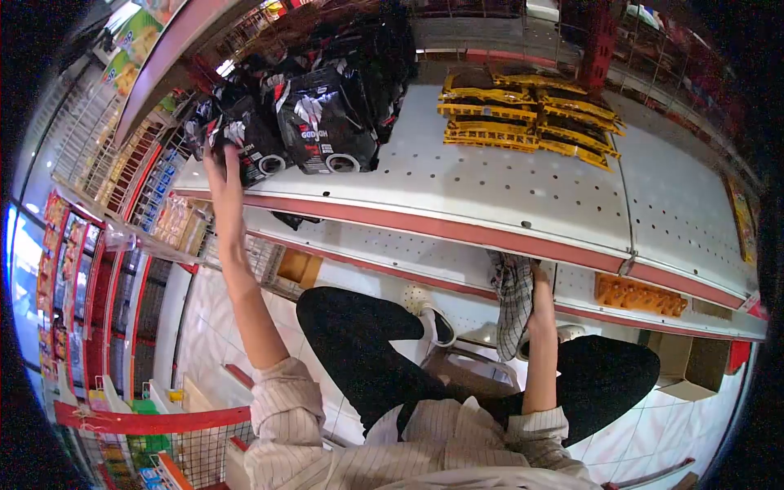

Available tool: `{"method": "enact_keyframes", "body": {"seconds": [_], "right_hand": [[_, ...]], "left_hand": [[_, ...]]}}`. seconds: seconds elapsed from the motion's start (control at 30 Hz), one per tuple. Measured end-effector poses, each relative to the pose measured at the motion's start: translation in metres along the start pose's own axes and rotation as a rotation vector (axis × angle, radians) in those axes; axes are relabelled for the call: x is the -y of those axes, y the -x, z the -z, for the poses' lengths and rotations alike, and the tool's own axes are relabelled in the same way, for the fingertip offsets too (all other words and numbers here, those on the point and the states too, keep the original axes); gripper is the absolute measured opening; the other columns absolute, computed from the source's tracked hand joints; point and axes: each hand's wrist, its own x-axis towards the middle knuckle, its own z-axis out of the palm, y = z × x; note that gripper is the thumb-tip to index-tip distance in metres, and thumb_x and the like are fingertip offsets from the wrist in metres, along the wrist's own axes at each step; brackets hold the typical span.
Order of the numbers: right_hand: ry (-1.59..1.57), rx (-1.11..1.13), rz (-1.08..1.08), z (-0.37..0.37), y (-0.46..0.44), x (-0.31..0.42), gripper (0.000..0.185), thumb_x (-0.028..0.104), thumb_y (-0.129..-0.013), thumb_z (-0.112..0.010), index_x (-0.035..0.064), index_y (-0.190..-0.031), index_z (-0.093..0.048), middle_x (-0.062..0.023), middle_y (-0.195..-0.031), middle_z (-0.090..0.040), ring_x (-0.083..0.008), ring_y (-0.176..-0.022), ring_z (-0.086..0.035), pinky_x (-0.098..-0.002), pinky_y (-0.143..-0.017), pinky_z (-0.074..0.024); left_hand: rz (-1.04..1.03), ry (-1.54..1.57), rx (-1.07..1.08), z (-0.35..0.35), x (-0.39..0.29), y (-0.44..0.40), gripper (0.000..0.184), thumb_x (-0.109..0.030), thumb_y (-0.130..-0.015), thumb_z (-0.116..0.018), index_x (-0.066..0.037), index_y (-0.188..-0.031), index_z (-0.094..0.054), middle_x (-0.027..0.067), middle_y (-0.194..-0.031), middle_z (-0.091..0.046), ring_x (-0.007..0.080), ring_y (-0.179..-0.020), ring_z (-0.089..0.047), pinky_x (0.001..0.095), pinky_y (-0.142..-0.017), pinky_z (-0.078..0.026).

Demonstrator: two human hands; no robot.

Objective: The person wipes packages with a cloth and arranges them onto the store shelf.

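Beige shirt point(441, 420), thin dark stripes, sleeves point(287, 402) rolled up — black trousers point(347, 335), pale shoes point(429, 325)

The black packets point(327, 122) look like glossy, crinkled plastic film, as do the yellow packets point(490, 114). Under them, the shelf point(457, 184) appears to be smooth painted metal, perforated, with a soft sheen. The checked cloth point(514, 298) is matt, creased fabric; the box point(690, 367), dull cardboard; the floor point(621, 420), shiny tile.

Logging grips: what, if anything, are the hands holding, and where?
The right hand holds a grey checked cloth near its top; left hand touches a black plastic pouch, grip unclear.
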Motion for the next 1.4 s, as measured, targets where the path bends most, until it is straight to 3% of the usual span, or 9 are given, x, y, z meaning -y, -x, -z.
{"method": "enact_keyframes", "body": {"seconds": [0.1,0.2,0.37,0.77,0.97,1.07,1.2,1.27,1.4], "right_hand": [[-0.020,0.002,-0.015,-0.001,0.004,0.006,0.031,0.025,-0.082,-0.035,0.0023,-0.098,-0.051,-0.0072,-0.083,-0.057,-0.0168,-0.067,-0.055,-0.0305,-0.057,-0.0475],[-0.031,0.008,-0.023,-0.002,0.005,0.008,0.031,0.024,-0.082,-0.036,0.0021,-0.098,-0.051,-0.0073,-0.085,-0.057,-0.0169,-0.069,-0.055,-0.0304,-0.059,-0.0472],[-0.012,0.027,-0.030,-0.011,0.010,0.007,0.031,0.022,-0.082,-0.037,0.0009,-0.100,-0.050,-0.0080,-0.091,-0.057,-0.0172,-0.075,-0.055,-0.0290,-0.065,-0.0459],[0.051,0.016,-0.043,-0.002,0.003,-0.001,0.033,0.030,-0.082,-0.042,0.0054,-0.102,-0.050,-0.0055,-0.092,-0.056,-0.0168,-0.080,-0.053,-0.0302,-0.070,-0.0430],[0.042,0.098,-0.056,-0.001,-0.002,-0.003,0.034,0.029,-0.081,-0.042,0.0051,-0.104,-0.050,-0.0061,-0.094,-0.056,-0.0167,-0.081,-0.053,-0.0294,-0.072,-0.0425],[0.034,0.016,-0.039,0.000,-0.002,-0.004,0.034,0.030,-0.082,-0.041,0.0053,-0.104,-0.050,-0.0061,-0.096,-0.055,-0.0167,-0.082,-0.053,-0.0291,-0.073,-0.0422],[0.063,0.042,-0.068,0.018,-0.011,-0.008,0.036,0.030,-0.082,-0.039,0.0054,-0.106,-0.049,-0.0057,-0.098,-0.055,-0.0165,-0.085,-0.053,-0.0302,-0.074,-0.0416],[0.042,0.000,-0.062,0.024,-0.017,-0.013,0.035,0.029,-0.082,-0.038,0.0055,-0.106,-0.049,-0.0060,-0.097,-0.055,-0.0175,-0.085,-0.053,-0.0308,-0.075,-0.0413],[-0.011,-0.009,-0.088,0.013,-0.007,-0.005,0.034,0.027,-0.083,-0.037,0.0053,-0.106,-0.048,-0.0069,-0.100,-0.054,-0.0188,-0.087,-0.052,-0.0307,-0.077,-0.0403]], "left_hand": [[0.147,0.003,0.193,0.011,-0.014,0.010,0.041,-0.008,-0.077,-0.056,0.002,-0.112,-0.038,0.0089,-0.109,-0.046,0.0141,-0.099,-0.044,0.0246,-0.085,-0.033],[0.234,0.038,0.317,0.015,-0.007,0.001,0.040,-0.008,-0.076,-0.057,0.002,-0.111,-0.040,0.0076,-0.106,-0.048,0.0127,-0.095,-0.046,0.0227,-0.081,-0.036],[0.130,-0.108,0.419,-0.002,-0.007,-0.017,0.044,-0.009,-0.078,-0.056,0.006,-0.113,-0.035,0.0104,-0.105,-0.050,0.0124,-0.095,-0.047,0.0220,-0.081,-0.037],[0.144,-0.047,0.366,-0.012,0.005,-0.019,0.058,-0.012,-0.078,-0.057,0.012,-0.119,-0.024,0.0124,-0.106,-0.048,0.0127,-0.096,-0.046,0.0212,-0.082,-0.035],[0.106,-0.068,0.416,-0.014,-0.006,-0.016,0.056,-0.011,-0.078,-0.056,0.006,-0.121,-0.025,0.0113,-0.107,-0.048,0.0123,-0.096,-0.045,0.0227,-0.083,-0.036],[0.057,-0.039,0.315,-0.009,-0.008,0.005,0.046,-0.005,-0.079,-0.051,0.004,-0.119,-0.029,0.0108,-0.110,-0.047,0.0152,-0.096,-0.045,0.0262,-0.082,-0.038],[-0.298,-0.471,-0.477,-0.007,0.001,0.068,0.029,0.000,-0.076,-0.042,0.004,-0.104,-0.040,0.0145,-0.101,-0.047,0.0212,-0.088,-0.048,0.0279,-0.074,-0.041],[-0.143,-0.240,-0.744,-0.024,0.029,0.105,0.024,-0.002,-0.077,-0.042,0.003,-0.100,-0.042,0.0143,-0.094,-0.047,0.0215,-0.086,-0.048,0.0277,-0.071,-0.041],[0.275,-0.032,-0.212,-0.079,0.105,0.143,0.025,-0.003,-0.075,-0.042,0.003,-0.099,-0.045,0.0157,-0.092,-0.049,0.0263,-0.086,-0.049,0.0330,-0.074,-0.041]]}}
